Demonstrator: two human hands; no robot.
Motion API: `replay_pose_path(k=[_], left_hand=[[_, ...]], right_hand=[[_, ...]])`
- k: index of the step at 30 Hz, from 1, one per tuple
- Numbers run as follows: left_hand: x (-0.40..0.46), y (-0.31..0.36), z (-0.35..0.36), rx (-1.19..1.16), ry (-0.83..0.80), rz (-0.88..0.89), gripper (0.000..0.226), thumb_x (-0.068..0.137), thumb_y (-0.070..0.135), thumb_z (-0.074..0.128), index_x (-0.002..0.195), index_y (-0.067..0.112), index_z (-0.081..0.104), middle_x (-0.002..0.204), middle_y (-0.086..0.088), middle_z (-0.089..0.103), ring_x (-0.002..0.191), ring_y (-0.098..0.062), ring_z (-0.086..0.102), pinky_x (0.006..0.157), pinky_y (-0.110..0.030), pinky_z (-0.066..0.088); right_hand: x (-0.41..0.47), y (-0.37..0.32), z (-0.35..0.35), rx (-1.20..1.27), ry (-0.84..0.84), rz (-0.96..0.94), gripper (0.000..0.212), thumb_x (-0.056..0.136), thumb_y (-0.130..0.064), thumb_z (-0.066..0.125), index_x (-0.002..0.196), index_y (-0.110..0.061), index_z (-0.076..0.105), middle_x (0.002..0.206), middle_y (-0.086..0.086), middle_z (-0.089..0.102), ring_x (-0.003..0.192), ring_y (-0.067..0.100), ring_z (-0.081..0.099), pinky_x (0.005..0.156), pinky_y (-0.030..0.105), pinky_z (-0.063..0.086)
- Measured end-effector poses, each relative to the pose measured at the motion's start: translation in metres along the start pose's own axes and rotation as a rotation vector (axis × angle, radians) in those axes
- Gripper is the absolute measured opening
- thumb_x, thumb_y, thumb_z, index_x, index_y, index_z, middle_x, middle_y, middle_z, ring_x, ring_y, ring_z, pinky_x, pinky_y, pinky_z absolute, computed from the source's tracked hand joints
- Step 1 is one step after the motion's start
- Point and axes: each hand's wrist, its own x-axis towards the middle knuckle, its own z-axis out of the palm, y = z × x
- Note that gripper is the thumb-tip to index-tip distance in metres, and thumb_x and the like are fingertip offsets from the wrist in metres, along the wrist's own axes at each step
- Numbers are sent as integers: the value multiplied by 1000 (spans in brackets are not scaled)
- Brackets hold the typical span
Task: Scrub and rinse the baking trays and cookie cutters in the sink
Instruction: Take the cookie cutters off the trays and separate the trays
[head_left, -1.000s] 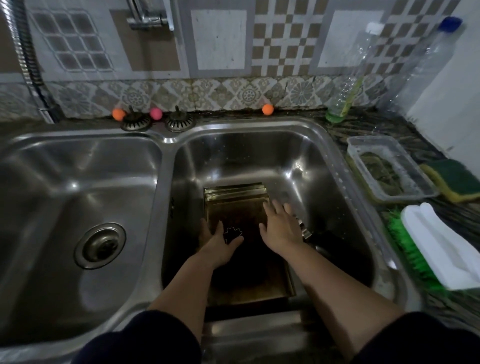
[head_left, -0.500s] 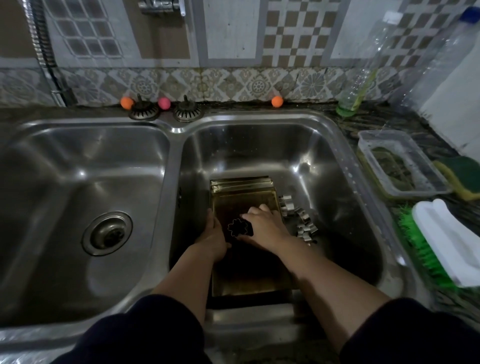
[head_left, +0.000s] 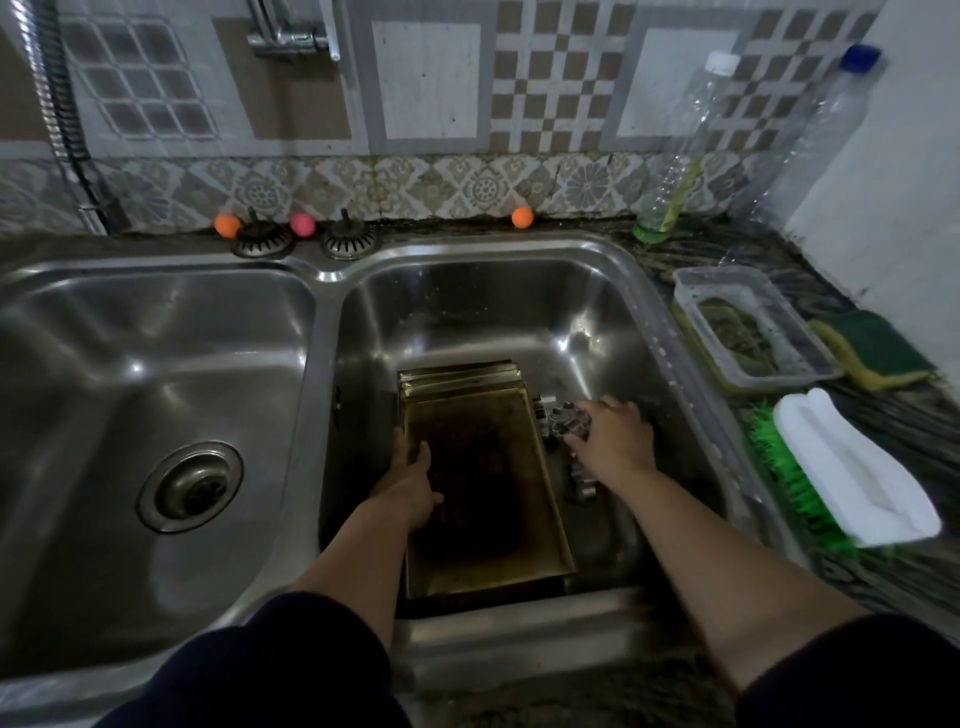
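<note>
Two bare forearms and dark sleeves, as I see them through the head camera.

The left hand (head_left: 410, 486) and right hand (head_left: 615, 439) carry no gloves, rings or watch that I can make out. Both forearms are uncovered to about the elbow, where dark navy sleeves (head_left: 291, 660) of plain soft fabric sit bunched, without visible print.
</note>
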Motion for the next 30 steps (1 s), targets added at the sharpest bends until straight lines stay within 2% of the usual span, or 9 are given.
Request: replay_pose_path(k=[3, 6, 9, 12, 18, 21, 25, 30], left_hand=[[0, 0, 0, 14, 4, 2, 76, 96, 21, 53, 153, 23, 2, 152, -1, -35, 147, -30, 4, 115, -37, 26], [0, 1, 1, 46, 7, -3, 75, 97, 22, 51, 153, 23, 1, 152, -2, -35, 146, -31, 9, 112, -36, 30], [0, 1, 1, 48, 7, -2, 74, 97, 22, 51, 153, 23, 2, 152, -2, -35, 146, -31, 10, 112, -36, 31], [0, 1, 0, 52, 12, 1, 74, 97, 22, 51, 153, 23, 2, 152, -3, -35, 146, -31, 9, 112, -36, 30], [-1, 1, 0, 12, 10, 16, 74, 97, 21, 51, 153, 21, 2, 152, -3, -35, 147, -30, 8, 112, -36, 30], [0, 0, 0, -17, 11, 24, 75, 97, 19, 52, 153, 20, 2, 153, -3, -34, 146, -30, 8, 111, -35, 31], [2, 0, 0, -33, 17, 8, 76, 96, 18, 53, 153, 21, 2, 152, -3, -35, 146, -30, 9, 111, -33, 31], [4, 1, 0, -80, 11, 3, 76, 96, 13, 54, 153, 21, 5, 153, -3, -34, 147, -30, 2, 114, -34, 27]], right_hand=[[-2, 6, 2, 2, -33, 63, 51, 91, -30, 61, 139, -21, 44, 138, 5, 44, 126, 27, 39, 100, 39, 37], [-5, 0, 3, -31, -25, 51, 58, 91, -22, 59, 144, -27, 36, 140, 6, 39, 127, 27, 35, 101, 40, 36], [-8, -13, 5, 174, -24, -26, 50, 92, -14, 54, 138, -30, 43, 135, 4, 47, 123, 23, 43, 100, 40, 43], [-13, -27, 8, 341, -91, -65, 45, 94, -13, 53, 137, -25, 46, 127, 3, 55, 117, 20, 52, 95, 36, 48], [-17, -47, 23, 285, -202, 17, 55, 95, -16, 53, 146, -18, 34, 134, 9, 54, 121, 27, 53, 96, 34, 45], [-17, -54, 25, 320, -140, 79, 50, 94, -15, 52, 143, -19, 42, 130, 10, 58, 116, 27, 57, 94, 34, 50], [-16, -57, 24, 296, -98, 101, 44, 96, -13, 47, 139, -17, 48, 131, 9, 58, 118, 25, 56, 88, 30, 48], [-22, -57, 22, 296, -92, 75, 47, 99, -17, 44, 146, -14, 38, 141, 9, 50, 130, 26, 45, 100, 31, 41]])
